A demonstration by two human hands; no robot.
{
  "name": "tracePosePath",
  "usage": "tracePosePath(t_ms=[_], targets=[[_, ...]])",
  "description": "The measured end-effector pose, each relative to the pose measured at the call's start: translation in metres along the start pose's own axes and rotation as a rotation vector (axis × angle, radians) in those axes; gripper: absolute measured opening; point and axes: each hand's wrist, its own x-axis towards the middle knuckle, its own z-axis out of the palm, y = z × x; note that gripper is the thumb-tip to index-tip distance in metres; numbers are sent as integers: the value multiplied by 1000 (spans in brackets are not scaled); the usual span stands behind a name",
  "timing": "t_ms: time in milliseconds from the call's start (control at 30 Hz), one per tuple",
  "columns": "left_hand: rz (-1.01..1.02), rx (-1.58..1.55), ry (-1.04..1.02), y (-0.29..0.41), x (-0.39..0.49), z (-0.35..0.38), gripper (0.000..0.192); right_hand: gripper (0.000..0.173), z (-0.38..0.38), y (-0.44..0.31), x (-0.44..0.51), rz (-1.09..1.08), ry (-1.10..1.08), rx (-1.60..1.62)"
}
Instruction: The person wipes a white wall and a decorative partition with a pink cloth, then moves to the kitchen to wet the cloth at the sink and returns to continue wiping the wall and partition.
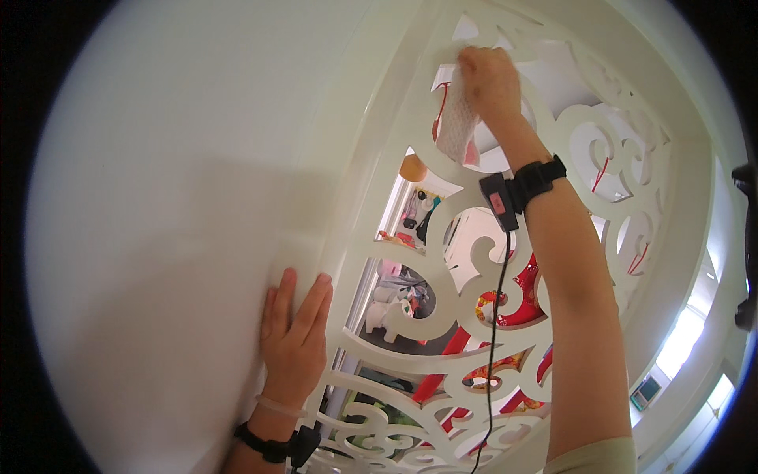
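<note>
My right hand is raised high and grips a thin white textured cloth, which hangs from the fingers against a white openwork screen cut in scroll shapes. A pinkish patch shows at the cloth's lower end. Lower on the left, my left hand lies flat with fingers spread on the smooth white wall, beside the screen's frame. Nothing is held in it. Each wrist wears a black strap with a small box, and a pale bangle circles the left one.
A black cable dangles from the right wrist box across the screen. Thin red cords hang on some scrolls. Through the openings show a white animal figure, a red decoration and assorted small items. A bright window lies at the right.
</note>
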Motion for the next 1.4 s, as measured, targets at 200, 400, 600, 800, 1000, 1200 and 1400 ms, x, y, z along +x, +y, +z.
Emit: tracePosePath(t_ms=[200,400,600,800,1000,1200,1400], targets=[[-7,3,13,2,-1,-1,34,17,20,-28,9,298,-42,-55],[-21,-11,-6,1,0,0,32,15,28,-51,-1,398,-113,-14],[1,14,18,2,1,0,31,17,15,-33,-17,-146,-115,-99],[6,13,-3,2,1,-4,32,19,-29,23,-11,341,286,216],[13,25,-9,1,-1,-1,33,18,-58,27,-40,60,255,202],[10,10,31,0,-3,6,34,16,-27,-66,-73,306,-196,192],[41,58,48,0,-2,8,34,19,-15,-87,-106,251,-310,168]])
